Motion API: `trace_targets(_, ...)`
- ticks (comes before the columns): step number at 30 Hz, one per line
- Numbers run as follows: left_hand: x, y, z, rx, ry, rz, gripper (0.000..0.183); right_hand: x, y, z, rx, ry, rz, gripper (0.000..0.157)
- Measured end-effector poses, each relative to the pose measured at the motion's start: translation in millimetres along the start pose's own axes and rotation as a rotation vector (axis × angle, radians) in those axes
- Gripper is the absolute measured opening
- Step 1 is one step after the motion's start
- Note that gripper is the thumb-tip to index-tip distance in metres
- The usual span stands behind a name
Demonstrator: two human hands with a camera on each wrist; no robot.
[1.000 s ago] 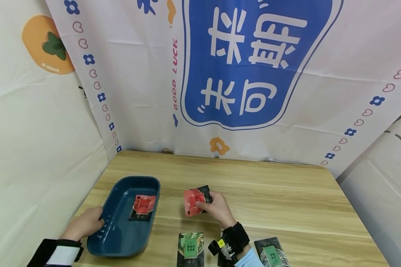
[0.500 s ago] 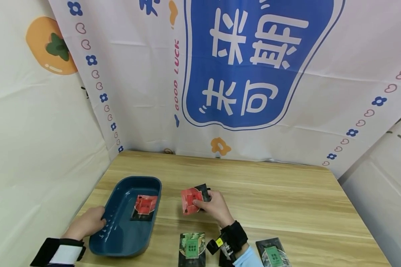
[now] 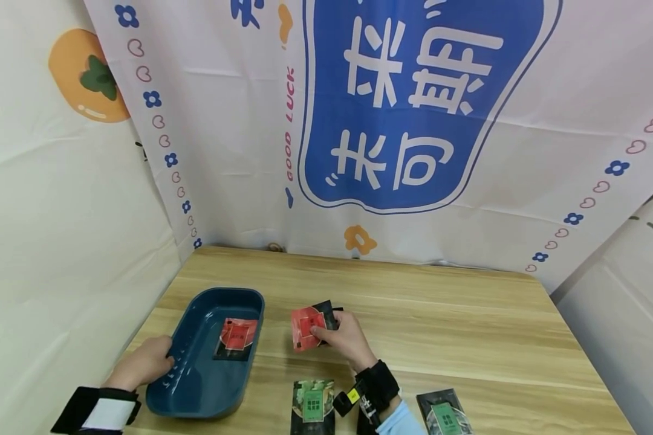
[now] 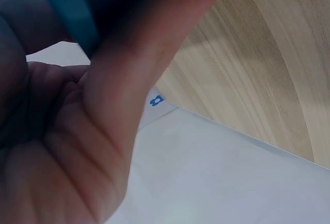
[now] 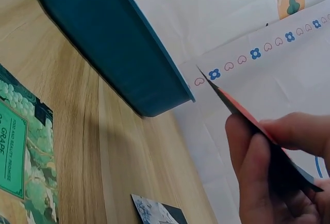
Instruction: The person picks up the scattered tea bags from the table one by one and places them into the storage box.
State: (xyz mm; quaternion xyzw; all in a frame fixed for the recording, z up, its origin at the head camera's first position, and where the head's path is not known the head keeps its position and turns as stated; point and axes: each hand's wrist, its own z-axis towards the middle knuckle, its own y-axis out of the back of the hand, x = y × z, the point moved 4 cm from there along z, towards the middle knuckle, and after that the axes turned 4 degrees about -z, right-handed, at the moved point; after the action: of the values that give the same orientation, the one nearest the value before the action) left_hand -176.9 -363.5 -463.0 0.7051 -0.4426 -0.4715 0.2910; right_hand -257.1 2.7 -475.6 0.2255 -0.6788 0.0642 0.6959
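My right hand (image 3: 350,339) pinches a red-and-black sachet (image 3: 307,328) above the table, thumb on its printed face. In the right wrist view the same sachet (image 5: 237,105) appears nearly edge-on between thumb and fingers. On the left, my left hand (image 3: 143,364) grips the near-left rim of a dark teal tray (image 3: 196,396). The left wrist view has the tray's rim (image 4: 77,22) between thumb and fingers. Another red-and-black sachet (image 3: 236,338) lies in the tray, against its right side.
A green-labelled sachet (image 3: 312,406), printed GRAPE in the right wrist view, lies right of the tray. A green-and-black one (image 3: 444,414) lies farther right. Between them, a dark sachet (image 3: 363,425) is mostly hidden by my right wrist. A cloth wall hangs behind the wooden table (image 3: 441,320).
My right hand has moved slightly left with the red-and-black sachet, toward the tray. The left hand keeps its grip on the rim. The head view has shifted a little.
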Motion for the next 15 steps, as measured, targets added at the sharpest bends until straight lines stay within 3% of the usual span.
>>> trace_targets(15,2.9,0.1,1.4,0.009,0.013,-0.002,0.02,6,-10.7,3,0.044,0.007,0.047,0.021)
